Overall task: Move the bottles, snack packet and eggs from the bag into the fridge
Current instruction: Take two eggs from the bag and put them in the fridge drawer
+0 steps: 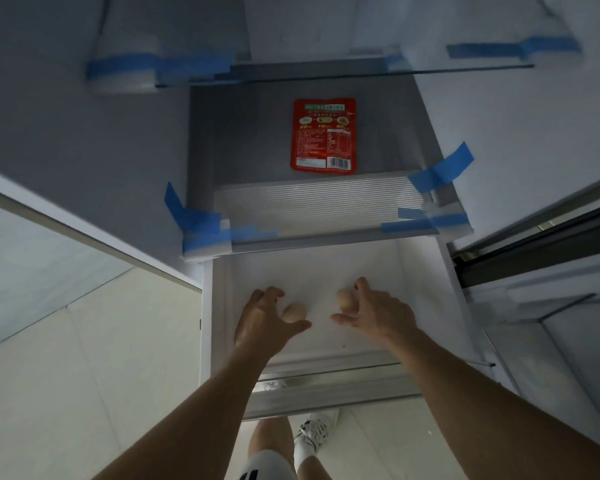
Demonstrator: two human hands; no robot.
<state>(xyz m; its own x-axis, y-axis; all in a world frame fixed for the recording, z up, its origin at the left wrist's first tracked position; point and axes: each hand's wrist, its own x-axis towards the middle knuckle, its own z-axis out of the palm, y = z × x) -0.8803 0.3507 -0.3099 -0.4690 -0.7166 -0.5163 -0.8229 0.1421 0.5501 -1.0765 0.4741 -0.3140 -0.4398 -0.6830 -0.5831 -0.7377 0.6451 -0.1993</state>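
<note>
Fingers of the left hand (pixel 264 318) curl loosely over 1 egg (pixel 294 312); the right hand (pixel 378 315) pinches a second egg (pixel 344 299) above the white drawer (pixel 326 265).

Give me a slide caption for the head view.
Left hand and right hand each setting an egg in the fridge drawer.

two eggs: one egg (pixel 294 312) sits at the left hand (pixel 262 318), below the red snack packet, and a second egg (pixel 344 299) is at the right hand (pixel 378 311), also below that packet. one snack packet (pixel 323 136) lies flat on a shelf. two hands are in view. two glass shelves show: one shelf (pixel 326 206) just below the packet and an upper shelf (pixel 343 76) above it. blue tape strips (pixel 440 171) mark the shelf corners, at least six, though the exact count is unclear.
</note>
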